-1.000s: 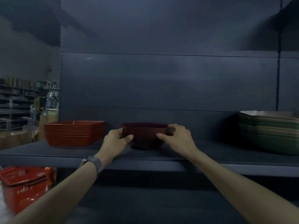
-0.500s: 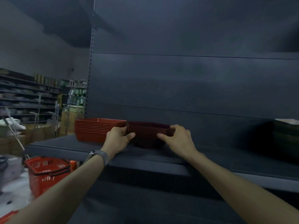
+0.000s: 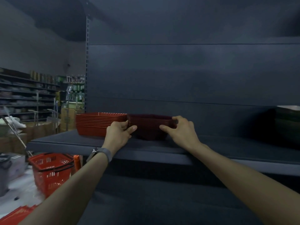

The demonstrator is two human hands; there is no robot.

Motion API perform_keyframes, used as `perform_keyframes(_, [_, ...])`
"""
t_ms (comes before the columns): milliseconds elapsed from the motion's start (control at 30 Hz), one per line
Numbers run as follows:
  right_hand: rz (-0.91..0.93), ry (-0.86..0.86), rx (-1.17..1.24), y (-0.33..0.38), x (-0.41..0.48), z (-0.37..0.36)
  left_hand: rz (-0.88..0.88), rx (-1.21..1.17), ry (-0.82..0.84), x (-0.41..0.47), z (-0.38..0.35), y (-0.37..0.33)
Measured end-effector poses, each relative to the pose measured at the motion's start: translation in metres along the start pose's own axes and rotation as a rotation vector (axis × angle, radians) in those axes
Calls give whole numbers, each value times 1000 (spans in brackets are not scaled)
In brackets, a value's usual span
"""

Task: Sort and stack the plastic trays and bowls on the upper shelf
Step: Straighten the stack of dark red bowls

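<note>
This is a shop. A dark metal shelf [image 3: 68,142] on a slotted upright [image 3: 87,62] carries identical wares: a stack of red trays [image 3: 99,124] and a stack of dark red bowls [image 3: 149,129]. Red shopping baskets [image 3: 50,172] stand near left, with stocked racks [image 3: 24,95] and cardboard boxes [image 3: 68,117] far left.

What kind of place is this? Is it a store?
Probably a store, or its stockroom. There is a red shopping basket down low, long shelves of goods in the background, and identical red trays stacked beside a stack of dark red bowls.
</note>
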State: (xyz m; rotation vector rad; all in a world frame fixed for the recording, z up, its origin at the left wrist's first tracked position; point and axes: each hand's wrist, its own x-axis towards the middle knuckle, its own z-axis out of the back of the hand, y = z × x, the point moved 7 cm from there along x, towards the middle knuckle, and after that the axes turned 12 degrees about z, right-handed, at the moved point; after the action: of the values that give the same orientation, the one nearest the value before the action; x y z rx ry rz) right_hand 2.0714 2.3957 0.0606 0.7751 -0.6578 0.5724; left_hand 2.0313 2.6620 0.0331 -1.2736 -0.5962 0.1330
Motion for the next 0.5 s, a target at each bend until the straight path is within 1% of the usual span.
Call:
perform_keyframes(133, [25, 36, -15, 2, 1, 2, -7, 35, -38, -5, 2, -2])
perform_keyframes(233, [58, 122, -37, 3, 0, 10, -15, 36, -74, -11, 4, -8])
perform_keyframes(300, [61, 140, -40, 4, -8, 21, 0, -26, -139, -16, 8, -8])
perform_keyframes(367, [51, 124, -34, 0, -19, 38, -16, -67, -219, -24, 12, -10])
perform_keyframes(467, [37, 99, -36, -10, -35, 69, -149, 90, -399, -43, 10, -22])
perform_keyframes(500, [44, 88, -57, -13, -41, 81, -186, 99, -424, -52, 5, -30])
